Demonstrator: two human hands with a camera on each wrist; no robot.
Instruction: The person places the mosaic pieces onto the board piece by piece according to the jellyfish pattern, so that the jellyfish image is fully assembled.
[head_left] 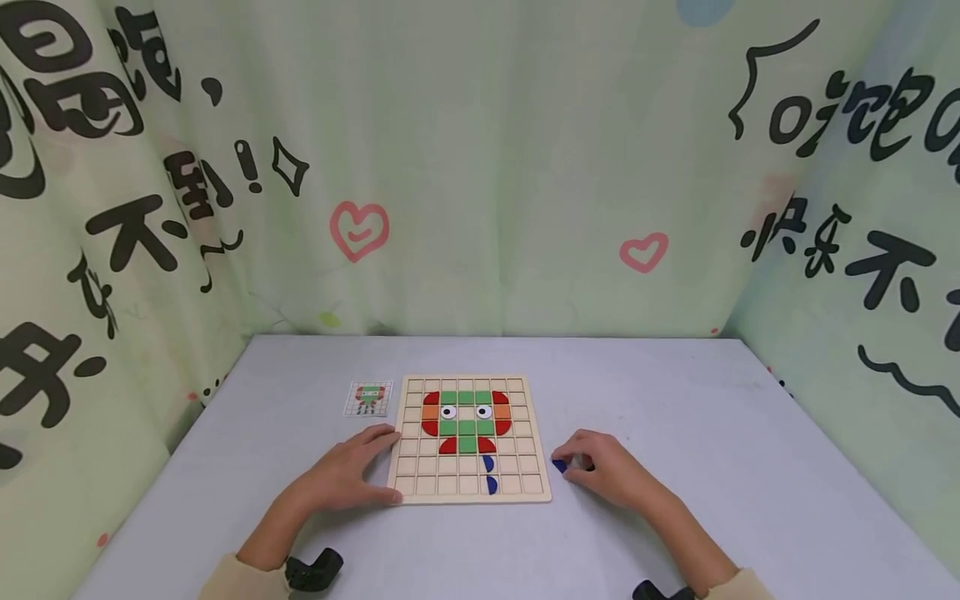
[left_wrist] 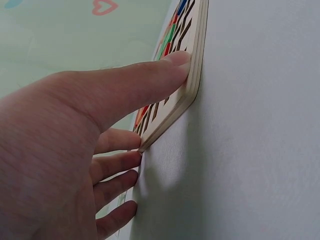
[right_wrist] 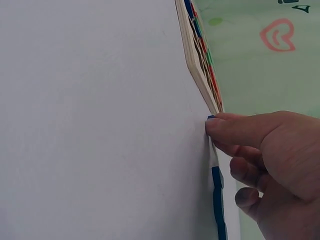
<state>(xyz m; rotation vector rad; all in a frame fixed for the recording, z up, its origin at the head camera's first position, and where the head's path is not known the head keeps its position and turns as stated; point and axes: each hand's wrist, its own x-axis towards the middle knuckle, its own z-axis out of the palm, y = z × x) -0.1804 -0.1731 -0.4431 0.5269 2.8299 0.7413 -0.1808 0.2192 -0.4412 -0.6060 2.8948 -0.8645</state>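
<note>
A wooden grid board [head_left: 471, 500] lies flat, with red, green and orange pieces and two eye pieces forming a figure. Below them sit two blue half-round pieces [head_left: 492, 485] in one column. My left hand [head_left: 341, 472] rests against the board's left edge, its fingers fairly straight and the thumb on the near corner. Just off the board's right edge, my right hand [head_left: 609, 471] pinches a blue piece [head_left: 558, 466] between thumb and fingers. More blue pieces [right_wrist: 218, 205] lie by that hand in the right wrist view; in the head view the hand hides them.
A small picture card [head_left: 368, 398] with a similar coloured figure lies left of the board's far corner. The white table [head_left: 637, 383] meets printed curtains [head_left: 502, 167] at its back and sides. Black wrist devices [head_left: 315, 570] sit near both sleeves.
</note>
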